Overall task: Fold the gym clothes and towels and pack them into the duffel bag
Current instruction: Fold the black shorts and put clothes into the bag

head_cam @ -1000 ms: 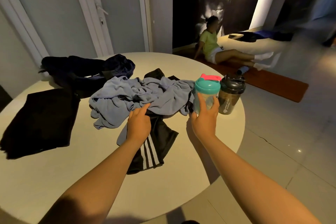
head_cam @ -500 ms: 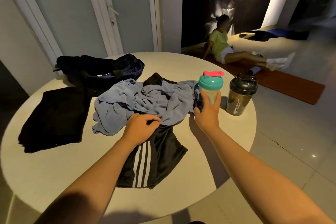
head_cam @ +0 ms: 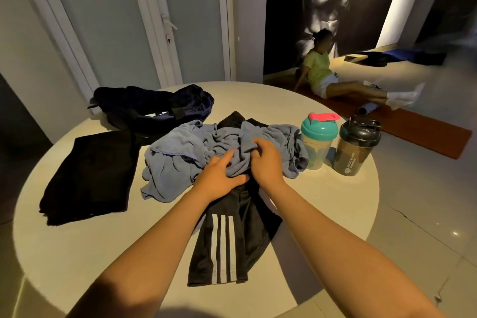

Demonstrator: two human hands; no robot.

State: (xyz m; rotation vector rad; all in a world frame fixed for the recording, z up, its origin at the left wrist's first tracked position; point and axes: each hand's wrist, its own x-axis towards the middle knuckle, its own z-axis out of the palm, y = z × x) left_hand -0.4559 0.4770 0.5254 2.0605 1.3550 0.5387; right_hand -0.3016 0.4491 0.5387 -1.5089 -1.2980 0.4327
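Round and pale, your table [head_cam: 335, 201] carries everything. The towel [head_cam: 180, 162], blue and crumpled, lies in a heap at its middle, on top of the black shorts [head_cam: 245, 227], whose white-striped leg runs out from under it toward you.

Both your hands are on that towel. Your left hand [head_cam: 219, 175] lies on its near edge with fingers loosely extended across the cloth and the thumb at the seam where towel meets shorts; it presses rather than grips. Your right hand [head_cam: 267, 162] is just beside it, fingers curled down into a fold of the towel and bunching it.

Half a second ago your right hand was wrapped round the teal shaker [head_cam: 318, 142]. It has let go and crossed to the towel, and the shaker stands free on the table, its side against the towel's right end. Your left hand was pinching the towel's edge then; now its fingers are straighter.

Right of the teal shaker, nearly touching it, stands the black shaker [head_cam: 357, 150]. Left of the towel a black garment [head_cam: 90, 175] lies folded flat. Behind it, at the table's far left, the dark duffel [head_cam: 154, 108] sits slumped; you cannot tell whether it is unzipped.

Beyond the table, a person [head_cam: 320, 70] sits on a brown mat [head_cam: 426, 134], and a white door [head_cam: 191, 20] stands behind the duffel.
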